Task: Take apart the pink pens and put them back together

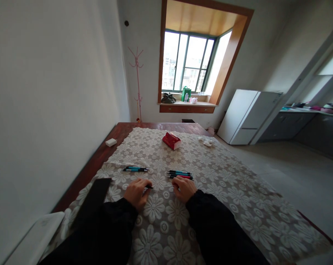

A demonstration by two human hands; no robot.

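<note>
Just below the middle of the frame, the left hand is pinching the dark end of a thin pen while the right hand is gripping its pale other end, so the pen is lying level between them just above the lacy, flower-patterned tablecloth. Slim, smooth teal and black pens are lying to the upper left, and a teal and red bunch is sitting just above the right hand.
</note>
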